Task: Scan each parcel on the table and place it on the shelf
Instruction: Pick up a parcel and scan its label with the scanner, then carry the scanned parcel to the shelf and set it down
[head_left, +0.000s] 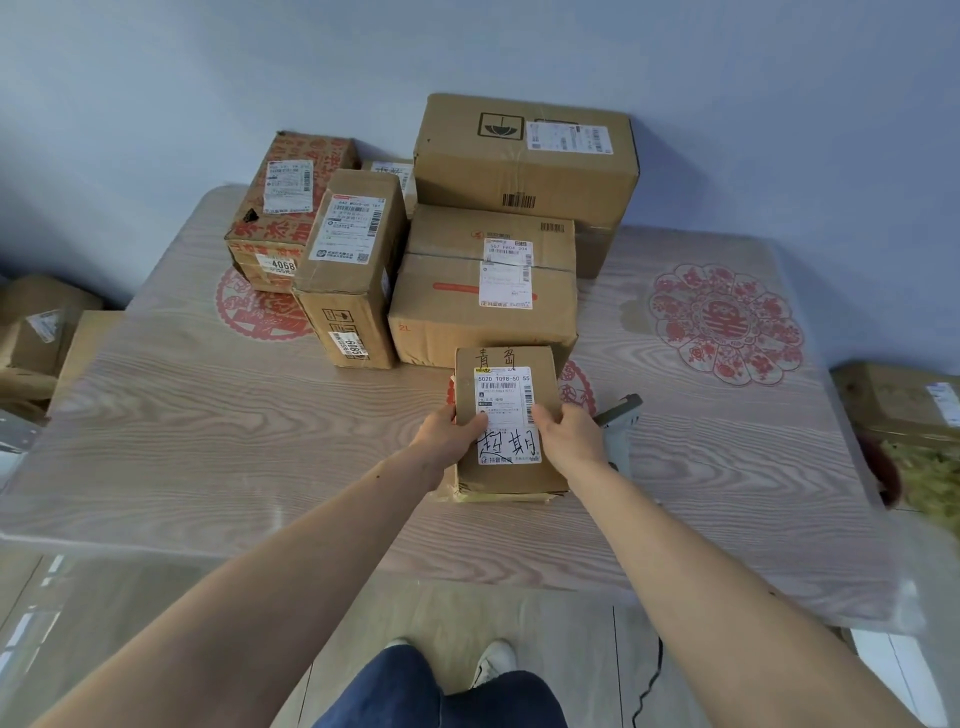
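A small brown parcel (511, 358) with a white label and black handwriting lies near the front middle of the wooden table (208, 441). My left hand (448, 435) grips its left edge, thumb on top. My right hand (569, 435) grips its right edge in the same way. Just right of my right hand a grey barcode scanner (621, 421) lies on the table, partly hidden by that hand. Behind the small parcel stand several larger cardboard parcels: a medium one (467, 296), a tall narrow one (353, 270), a red-printed one (280, 208) and a big one (524, 156) at the back.
Red paper-cut patterns (724, 322) show under the table's clear cover. More boxes sit beside the table at the left (36, 332) and right (898, 400). A green plant (930, 478) stands at the right edge. A black cable (649, 686) hangs below the front edge.
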